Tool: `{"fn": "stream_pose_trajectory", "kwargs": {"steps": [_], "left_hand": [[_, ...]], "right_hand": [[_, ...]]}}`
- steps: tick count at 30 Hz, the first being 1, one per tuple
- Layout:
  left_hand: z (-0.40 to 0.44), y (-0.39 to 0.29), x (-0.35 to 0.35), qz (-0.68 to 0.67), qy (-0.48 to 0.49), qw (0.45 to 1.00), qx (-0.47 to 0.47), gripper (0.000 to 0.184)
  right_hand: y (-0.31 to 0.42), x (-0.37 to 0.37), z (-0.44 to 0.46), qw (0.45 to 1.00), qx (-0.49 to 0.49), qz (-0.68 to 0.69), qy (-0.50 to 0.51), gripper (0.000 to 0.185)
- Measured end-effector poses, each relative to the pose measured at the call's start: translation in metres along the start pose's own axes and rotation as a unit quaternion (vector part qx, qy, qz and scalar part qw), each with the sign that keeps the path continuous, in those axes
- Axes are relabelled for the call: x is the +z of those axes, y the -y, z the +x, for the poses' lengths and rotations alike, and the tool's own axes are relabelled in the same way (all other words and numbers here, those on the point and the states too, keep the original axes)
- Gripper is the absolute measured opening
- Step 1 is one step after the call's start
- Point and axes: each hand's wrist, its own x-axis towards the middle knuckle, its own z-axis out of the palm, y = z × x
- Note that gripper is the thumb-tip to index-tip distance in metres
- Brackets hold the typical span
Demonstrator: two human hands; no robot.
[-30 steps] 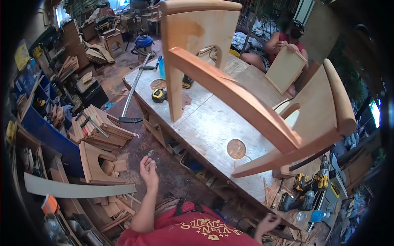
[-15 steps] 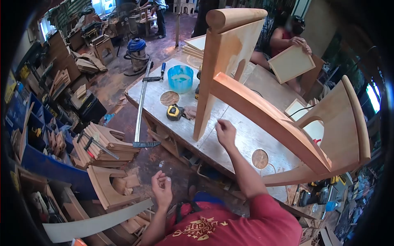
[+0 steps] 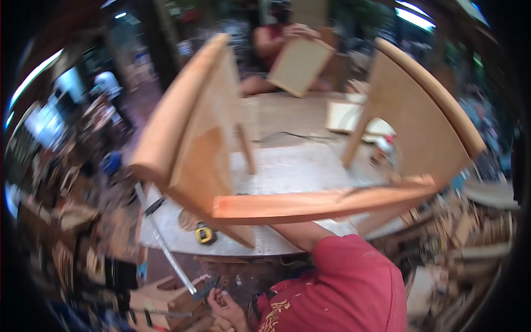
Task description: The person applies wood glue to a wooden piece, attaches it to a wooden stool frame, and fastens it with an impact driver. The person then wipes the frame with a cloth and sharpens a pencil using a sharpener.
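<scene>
A wooden furniture frame stands on the worktable: a left side panel (image 3: 203, 141) and a right side panel (image 3: 423, 113), both with rounded top edges, joined by a reddish curved rail (image 3: 310, 202). My right forearm (image 3: 301, 234) reaches behind this rail. The rail hides my right hand, so its grip and what it touches do not show. Low in the view, my left hand (image 3: 227, 310) has loosely bent fingers with some space between them, and nothing shows in it. It is close to the lower jaw of a long bar clamp (image 3: 166, 247).
On the worktable (image 3: 271, 242) sits a yellow-black tape measure (image 3: 205, 234). Across it, a person holds a pale framed panel (image 3: 301, 65). Stacked wooden parts (image 3: 160, 301) lie beside the table at lower left, with more wood (image 3: 470, 232) at right. A black cord (image 3: 296, 134) crosses behind the frame.
My view has swung right, blurring the background. My right hand has gone from plain sight beside the left panel to hidden behind the rail. My left hand now appears near the clamp's lower jaw.
</scene>
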Motion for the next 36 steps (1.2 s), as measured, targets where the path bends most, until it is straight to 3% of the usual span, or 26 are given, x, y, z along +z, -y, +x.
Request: {"fn": "stream_pose_trajectory", "kwargs": {"steps": [5,6,8,9,10,12,13,15,17,19,21,22,23,25,28,32,33,36], "left_hand": [[0.074,-0.008,0.005,-0.054,0.089,0.99,0.1,0.031],[0.093,-0.015,0.009,-0.046,0.109,0.979,0.166,0.028],[0.128,-0.053,0.021,-0.11,0.149,0.968,0.167,0.03],[0.142,-0.078,0.026,-0.13,0.159,0.961,0.187,0.032],[0.164,-0.088,0.032,-0.157,0.156,0.939,0.264,0.037],[0.19,-0.139,0.049,-0.295,0.16,0.85,0.406,0.044],[0.196,-0.166,0.051,-0.317,0.149,0.85,0.395,0.043],[0.21,-0.217,0.06,-0.389,0.154,0.787,0.453,0.045],[0.217,-0.264,0.067,-0.439,0.177,0.738,0.481,0.046],[0.215,-0.32,0.077,-0.431,0.207,0.703,0.527,0.041],[0.201,-0.357,0.092,-0.398,0.205,0.741,0.501,0.04],[0.195,-0.368,0.098,-0.372,0.227,0.756,0.488,0.042],[0.193,-0.376,0.104,-0.339,0.263,0.757,0.492,0.042],[0.204,-0.38,0.114,-0.321,0.358,0.722,0.498,0.041],[0.211,-0.377,0.119,-0.296,0.306,0.715,0.554,0.041],[0.205,-0.375,0.125,-0.329,0.306,0.72,0.529,0.04],[0.207,-0.374,0.127,-0.337,0.308,0.716,0.528,0.04],[0.209,-0.37,0.129,-0.352,0.314,0.71,0.522,0.039]], "right_hand": [[-0.04,-0.076,-0.164,0.968,0.154,0.142,-0.141,0.039],[-0.038,-0.082,-0.205,0.938,0.143,0.141,-0.282,0.038],[-0.057,-0.081,-0.282,0.903,0.153,0.197,-0.351,0.038],[-0.043,-0.105,-0.326,0.868,0.212,0.289,-0.344,0.035],[-0.054,-0.108,-0.357,0.862,0.207,0.166,-0.431,0.03],[-0.008,-0.169,-0.419,0.806,0.247,0.155,-0.515,0.026],[-0.007,-0.186,-0.439,0.782,0.243,0.11,-0.564,0.024],[0.007,-0.224,-0.454,0.714,0.122,0.048,-0.688,0.019],[0.015,-0.253,-0.455,0.674,0.079,-0.019,-0.734,0.019],[-0.007,-0.278,-0.45,0.651,0.056,-0.086,-0.752,0.022],[-0.002,-0.29,-0.439,0.626,0.07,-0.15,-0.762,0.024],[-0.013,-0.292,-0.429,0.627,0.065,-0.11,-0.769,0.024],[-0.026,-0.294,-0.422,0.628,0.055,-0.072,-0.773,0.025],[-0.028,-0.291,-0.416,0.628,0.098,-0.147,-0.758,0.025],[-0.051,-0.288,-0.406,0.598,0.069,-0.209,-0.77,0.027],[-0.071,-0.252,-0.399,0.581,0.069,-0.234,-0.776,0.028],[-0.057,-0.243,-0.405,0.619,0.104,-0.176,-0.758,0.027],[-0.055,-0.236,-0.418,0.637,0.074,-0.09,-0.762,0.024]]}}
